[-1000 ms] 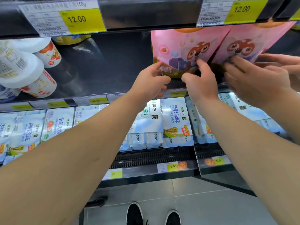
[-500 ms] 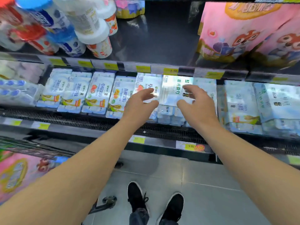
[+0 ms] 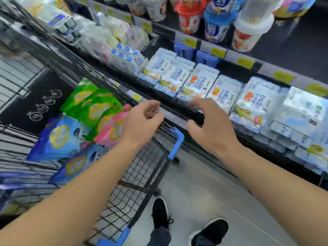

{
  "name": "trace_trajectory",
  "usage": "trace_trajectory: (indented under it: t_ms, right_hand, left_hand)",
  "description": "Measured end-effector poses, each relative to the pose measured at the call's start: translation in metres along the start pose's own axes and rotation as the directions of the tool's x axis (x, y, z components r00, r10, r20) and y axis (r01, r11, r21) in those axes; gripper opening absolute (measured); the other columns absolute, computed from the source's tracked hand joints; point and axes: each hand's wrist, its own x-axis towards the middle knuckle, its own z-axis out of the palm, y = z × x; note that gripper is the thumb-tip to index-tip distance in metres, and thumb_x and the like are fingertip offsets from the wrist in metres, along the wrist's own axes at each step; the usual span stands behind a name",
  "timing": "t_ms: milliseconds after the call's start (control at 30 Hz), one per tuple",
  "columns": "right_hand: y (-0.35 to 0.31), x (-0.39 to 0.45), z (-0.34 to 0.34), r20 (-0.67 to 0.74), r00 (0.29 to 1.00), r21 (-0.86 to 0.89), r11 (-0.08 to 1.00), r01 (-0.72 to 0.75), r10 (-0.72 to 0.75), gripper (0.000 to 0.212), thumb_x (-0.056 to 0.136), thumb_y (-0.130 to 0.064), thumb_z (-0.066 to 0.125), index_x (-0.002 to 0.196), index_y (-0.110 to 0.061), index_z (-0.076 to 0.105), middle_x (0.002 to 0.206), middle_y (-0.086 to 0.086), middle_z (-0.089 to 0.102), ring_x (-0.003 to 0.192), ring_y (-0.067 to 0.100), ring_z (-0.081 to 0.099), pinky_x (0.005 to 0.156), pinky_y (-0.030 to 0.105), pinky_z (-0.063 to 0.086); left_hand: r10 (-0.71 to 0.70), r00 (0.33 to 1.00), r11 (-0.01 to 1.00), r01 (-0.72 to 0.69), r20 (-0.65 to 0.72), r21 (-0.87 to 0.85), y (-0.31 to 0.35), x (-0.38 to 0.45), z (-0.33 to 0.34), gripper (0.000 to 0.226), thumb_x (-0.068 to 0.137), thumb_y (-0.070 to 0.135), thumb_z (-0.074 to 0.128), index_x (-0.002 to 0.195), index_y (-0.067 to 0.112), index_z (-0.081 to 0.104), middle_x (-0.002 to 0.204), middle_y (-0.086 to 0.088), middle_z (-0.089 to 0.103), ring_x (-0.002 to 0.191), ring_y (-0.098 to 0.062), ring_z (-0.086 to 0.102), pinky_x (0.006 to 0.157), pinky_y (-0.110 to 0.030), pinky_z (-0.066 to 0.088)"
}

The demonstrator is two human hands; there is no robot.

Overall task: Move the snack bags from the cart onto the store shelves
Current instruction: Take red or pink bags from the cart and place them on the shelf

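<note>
A black wire cart with a blue handle stands at the left, holding several snack bags: green ones, a pink one and blue ones. My left hand hovers over the cart's near end beside the pink bag, fingers loosely curled, holding nothing. My right hand hangs empty in front of the lower shelf's black edge, fingers relaxed. A pink bag shows on the upper shelf at the top right corner.
The lower shelf holds rows of white and blue yoghurt packs. Tubs and cups stand on the shelf above, with small bottles further left. Grey floor and my black shoes are below.
My hands let go of the pink bag on the upper shelf, dropped past the yoghurt shelf and swung left. The view turned down and left, bringing the cart into sight.
</note>
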Motion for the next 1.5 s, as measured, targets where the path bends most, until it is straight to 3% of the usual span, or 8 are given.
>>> trace_trajectory:
  t_ms: [367,533,733,1067,1167,1233,1300,1500]
  right_hand:
    - [-0.12,0.043,0.168,0.301,0.927,-0.178,0.942,0.286,-0.225,0.048,0.086,-0.016,0.062,0.133,-0.019,0.054,0.132,0.0,0.053,0.121,0.02,0.048,0.098,0.026,0.036]
    - [-0.133,0.063,0.225,0.419,0.883,-0.289,0.892,0.349,-0.209,0.05,0.085,-0.01,0.059,0.134,-0.016,0.052,0.136,0.005,0.05,0.125,0.028,0.046,0.099,0.043,0.043]
    - [-0.12,0.082,0.263,0.545,0.82,-0.594,0.609,0.526,-0.177,0.045,0.082,-0.02,0.064,0.126,-0.016,0.057,0.127,0.006,0.059,0.125,0.033,0.045,0.105,0.041,0.036]
    - [-0.099,0.083,0.255,0.394,0.831,-0.578,0.598,0.556,-0.392,0.018,0.066,-0.006,0.074,0.066,-0.02,0.063,0.062,0.0,0.058,0.069,0.03,0.053,0.081,0.039,0.038]
    - [-0.105,0.079,0.242,0.348,0.792,-0.407,0.681,0.609,-0.501,0.01,0.074,-0.009,0.068,0.072,-0.019,0.068,0.068,-0.001,0.062,0.071,0.031,0.055,0.078,0.038,0.039]
    - [-0.113,0.078,0.23,0.293,0.776,-0.274,0.729,0.627,-0.558,0.012,0.08,-0.014,0.062,0.077,-0.016,0.073,0.071,0.001,0.067,0.071,0.032,0.06,0.075,0.04,0.043]
    - [-0.12,0.078,0.215,0.178,0.782,-0.215,0.752,0.623,-0.597,0.013,0.082,-0.017,0.062,0.08,-0.014,0.074,0.07,0.001,0.069,0.069,0.029,0.061,0.075,0.04,0.045]
    - [-0.118,0.079,0.175,-0.157,0.934,-0.094,0.947,0.308,-0.32,0.057,0.075,-0.022,0.069,0.129,-0.016,0.053,0.125,0.007,0.052,0.113,0.024,0.05,0.1,0.041,0.042]
  left_hand:
    - [-0.248,0.949,0.968,0.25,-0.195,-0.017,-0.16,-0.02,-0.155,0.033,0.074,0.034,0.065,0.105,0.027,0.066,0.097,0.011,0.068,0.092,-0.012,0.066,0.091,-0.043,0.055]
    - [-0.293,0.939,0.955,0.281,-0.181,-0.092,-0.2,-0.017,-0.171,0.033,0.08,0.025,0.071,0.112,0.021,0.066,0.102,0.006,0.068,0.098,-0.012,0.065,0.096,-0.036,0.052]
    - [-0.296,0.949,0.952,0.284,-0.108,-0.111,-0.223,-0.013,-0.166,0.035,0.086,0.017,0.069,0.121,0.016,0.064,0.106,0.007,0.062,0.093,-0.006,0.06,0.085,-0.016,0.046]
    - [-0.212,0.976,0.953,0.217,0.049,-0.213,-0.223,-0.014,-0.159,0.06,0.067,0.046,0.074,0.122,0.031,0.059,0.122,0.011,0.063,0.11,-0.005,0.062,0.096,-0.026,0.051]
    - [-0.139,0.975,0.972,0.168,0.176,-0.165,-0.219,-0.014,-0.145,0.058,0.068,0.035,0.076,0.124,0.029,0.06,0.115,0.014,0.066,0.105,0.002,0.062,0.092,-0.02,0.049]
    - [-0.131,0.982,0.97,0.155,0.137,-0.185,-0.211,-0.015,-0.134,0.024,0.084,0.022,0.069,0.098,0.041,0.068,0.079,0.026,0.065,0.072,0.008,0.057,0.07,-0.02,0.048]
    - [-0.173,0.985,0.954,0.173,0.025,-0.243,-0.201,-0.011,-0.126,0.041,0.097,0.018,0.055,0.07,0.047,0.067,0.058,0.022,0.052,0.059,0.0,0.045,0.06,-0.028,0.037]
    - [-0.353,0.914,0.866,0.238,-0.201,-0.44,-0.162,0.002,-0.128,0.024,0.089,0.042,0.059,0.075,0.028,0.072,0.084,-0.007,0.072,0.086,-0.03,0.067,0.083,-0.052,0.053]
